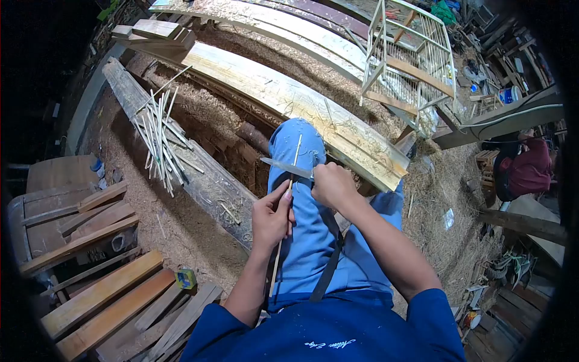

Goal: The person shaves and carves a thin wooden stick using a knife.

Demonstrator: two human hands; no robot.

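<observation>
Crossing beneath the knife (pixel 283 165), the thin stick (pixel 298 145) lies along the bent knee (pixel 284 137), pinched between the left hand's (pixel 270 222) thumb and fingers; the right hand (pixel 333 187) is closed round the handle. A slip along the wood could cut the left thumb or the jeans, both close to the edge; pressing too hard might snap the stick. Beyond, more sticks (pixel 158 143) lie heaped on a worn beam (pixel 208 175), shavings litter the floor (pixel 437 202), and a person (pixel 531 168) is off right.
</observation>
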